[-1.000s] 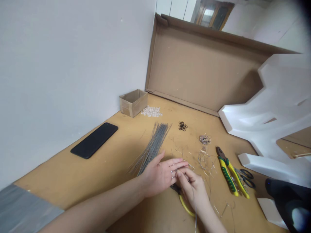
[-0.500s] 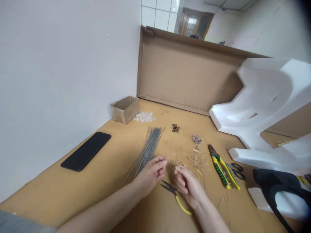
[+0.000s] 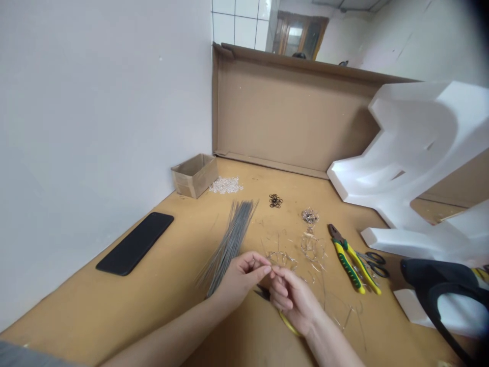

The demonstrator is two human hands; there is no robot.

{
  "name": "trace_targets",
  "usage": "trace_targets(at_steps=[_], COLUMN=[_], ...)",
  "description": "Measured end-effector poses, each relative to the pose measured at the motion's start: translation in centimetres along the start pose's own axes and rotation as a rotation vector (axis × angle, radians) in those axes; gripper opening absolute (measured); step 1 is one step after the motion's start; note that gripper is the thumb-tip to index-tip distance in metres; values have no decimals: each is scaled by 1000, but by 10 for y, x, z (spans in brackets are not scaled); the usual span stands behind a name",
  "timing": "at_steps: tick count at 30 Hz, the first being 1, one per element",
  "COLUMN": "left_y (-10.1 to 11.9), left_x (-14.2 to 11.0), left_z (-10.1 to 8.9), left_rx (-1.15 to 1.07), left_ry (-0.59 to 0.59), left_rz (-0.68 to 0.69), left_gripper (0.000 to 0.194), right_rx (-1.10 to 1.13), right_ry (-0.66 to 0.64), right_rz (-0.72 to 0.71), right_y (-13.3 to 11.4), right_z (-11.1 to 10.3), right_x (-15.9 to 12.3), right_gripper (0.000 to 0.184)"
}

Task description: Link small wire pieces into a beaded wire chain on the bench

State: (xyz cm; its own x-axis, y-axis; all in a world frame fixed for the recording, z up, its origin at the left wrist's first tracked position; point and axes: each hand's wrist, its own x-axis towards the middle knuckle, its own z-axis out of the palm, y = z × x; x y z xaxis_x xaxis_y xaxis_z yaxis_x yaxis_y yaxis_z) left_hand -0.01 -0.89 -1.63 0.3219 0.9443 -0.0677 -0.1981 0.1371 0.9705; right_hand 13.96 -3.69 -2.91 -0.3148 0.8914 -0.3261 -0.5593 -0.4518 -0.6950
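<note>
My left hand (image 3: 244, 275) and my right hand (image 3: 292, 295) meet fingertip to fingertip low in the middle of the view, both closed in a pinch. Whatever lies between the fingertips is too small to make out. Just behind my left hand is a bundle of thin grey wires (image 3: 234, 232) on the table. Partly covered by my right hand lies a pair of long-nose pliers (image 3: 289, 324), its dark jaws and a yellow handle showing. Beyond the fingers sits a ring of bent wire (image 3: 284, 256).
Yellow-green pliers (image 3: 349, 262) and scissors (image 3: 374, 264) lie at right, near wire scraps (image 3: 313, 247). Black rings (image 3: 275, 201), clear beads (image 3: 226, 185), a small cardboard box (image 3: 194, 176) and a black phone (image 3: 135, 243) are further off. White foam (image 3: 412, 148) stands at right.
My left hand was spread palm up with tiny pieces on its fingers, then curled closed. The hands parted, uncovering the long-nose pliers, and came together again at the fingertips. The view has shifted.
</note>
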Motion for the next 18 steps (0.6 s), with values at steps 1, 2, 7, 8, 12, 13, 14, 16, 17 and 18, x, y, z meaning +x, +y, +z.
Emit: trace_targets(at_steps=[1,2,7,8,12,13,14,16,17,18], left_y=[0,0,0,-1,-5,-6,-6,-7,-7,-6], left_x=[0,1,3,4,5,5,5,5,4,4], left_z=[0,-1,-1,-1,-2,-2,-2,-2,-2,-2], left_rx=[-4,-12,-120,-139,-123,-111,-106,-126,-143,-157], left_ry=[5,9,-21,-31,-41,-38,-35,-37,-44,-53], left_rz=[2,2,-102,-122,-98,-88,-88,-119,-141,-156], left_gripper=[14,13,16,17,22,23,25,27,28,29], right_rx=[-25,-54,-176,-184,-126,-102,-84,-78,-85,-93], right_ry=[-2,-2,40,44,-23,-52,-73,-88,-83,-75], right_rz=[-6,-13,-87,-98,-72,-55,-42,-33,-38,-46], right_y=[0,1,4,4,4,3,3,3,2,3], right_z=[1,2,6,6,2,1,0,0,-1,-1], right_x=[-1,-1,-2,-2,-1,-1,-1,-1,-1,0], right_gripper=[20,20,23,24,23,22,22,22,22,23])
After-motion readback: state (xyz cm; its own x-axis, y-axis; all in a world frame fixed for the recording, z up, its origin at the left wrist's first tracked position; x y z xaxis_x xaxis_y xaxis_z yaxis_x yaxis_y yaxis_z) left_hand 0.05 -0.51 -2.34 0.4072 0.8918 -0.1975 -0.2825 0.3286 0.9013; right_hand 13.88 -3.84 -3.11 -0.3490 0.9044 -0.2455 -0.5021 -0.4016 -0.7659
